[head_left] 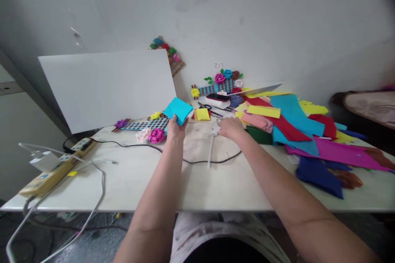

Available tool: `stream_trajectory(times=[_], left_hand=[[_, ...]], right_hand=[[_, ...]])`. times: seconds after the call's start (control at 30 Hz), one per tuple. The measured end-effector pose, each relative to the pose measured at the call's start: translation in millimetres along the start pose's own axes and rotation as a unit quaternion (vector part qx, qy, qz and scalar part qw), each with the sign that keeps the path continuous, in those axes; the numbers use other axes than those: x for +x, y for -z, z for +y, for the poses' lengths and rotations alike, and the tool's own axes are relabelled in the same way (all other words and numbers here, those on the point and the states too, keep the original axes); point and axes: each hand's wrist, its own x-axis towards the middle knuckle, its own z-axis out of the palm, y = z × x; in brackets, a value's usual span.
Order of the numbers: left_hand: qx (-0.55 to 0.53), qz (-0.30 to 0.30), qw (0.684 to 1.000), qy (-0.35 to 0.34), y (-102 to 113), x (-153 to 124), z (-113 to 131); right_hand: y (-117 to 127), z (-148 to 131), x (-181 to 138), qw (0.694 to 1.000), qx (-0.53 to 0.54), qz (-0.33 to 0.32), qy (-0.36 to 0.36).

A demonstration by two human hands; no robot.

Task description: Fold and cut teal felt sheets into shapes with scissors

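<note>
My left hand is closed on a folded turquoise paper square, held just above the white table. My right hand rests knuckles-up on the table, fingers curled over a small white paper piece with a white strip trailing toward me. A yellow paper square and scissors lie just beyond both hands. Paper flowers and a woven paper strip sit to the left of my left hand.
A heap of coloured paper sheets covers the table's right side. A white board leans on the wall at back left. A power strip with a charger and cables lies at the left edge; a black cable crosses the middle.
</note>
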Motion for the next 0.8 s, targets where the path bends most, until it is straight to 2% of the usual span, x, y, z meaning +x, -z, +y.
stream_trajectory(times=[0.07, 0.13, 0.2, 0.3, 0.4, 0.57, 0.8], left_hand=[[-0.004, 0.0, 1.0, -0.008, -2, 2, 10], [-0.009, 0.009, 1.0, -0.026, -2, 5, 19], [-0.02, 0.022, 0.998, -0.058, -1, 9, 27], [-0.033, 0.04, 0.993, -0.101, 5, 16, 40], [-0.046, 0.057, 0.99, -0.118, 13, 24, 53], [-0.061, 0.062, 0.984, -0.158, 23, 28, 69], [-0.042, 0.052, 0.981, -0.183, 26, 26, 73]], right_hand=[[5, -13, 3, 0.999, 0.04, 0.023, 0.003], [4, -29, 9, 0.992, 0.126, 0.028, 0.008], [0, -48, 14, 0.968, 0.251, -0.02, 0.022], [-8, -80, 22, 0.874, 0.471, -0.118, 0.013], [-15, -109, 29, 0.793, 0.581, -0.187, -0.01], [-19, -137, 42, 0.714, 0.667, -0.211, -0.031], [-24, -161, 54, 0.687, 0.68, -0.253, -0.044]])
